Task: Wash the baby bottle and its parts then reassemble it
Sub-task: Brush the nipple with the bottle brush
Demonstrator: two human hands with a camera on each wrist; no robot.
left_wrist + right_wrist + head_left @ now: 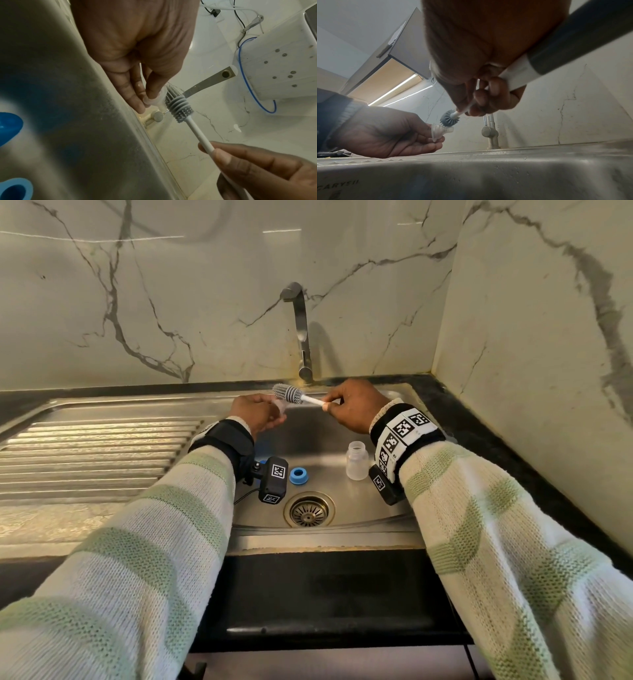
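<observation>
Steel faucet (301, 337) against veined marble wall (171, 302); ridged drainboard (96, 457)

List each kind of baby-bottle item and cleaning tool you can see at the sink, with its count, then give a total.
Clear bottle body, standing in the sink: 1
Blue screw ring, on the sink floor: 1
Clear teat, in the left hand: 1
Grey-headed bottle brush, in the right hand: 1
Total: 4

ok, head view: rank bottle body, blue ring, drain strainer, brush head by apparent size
1. drain strainer, widest with its flange
2. bottle body, tallest of the rest
3. and 4. brush head and blue ring look about alike; the brush is held up farther from the camera, so no ranking between them.
</observation>
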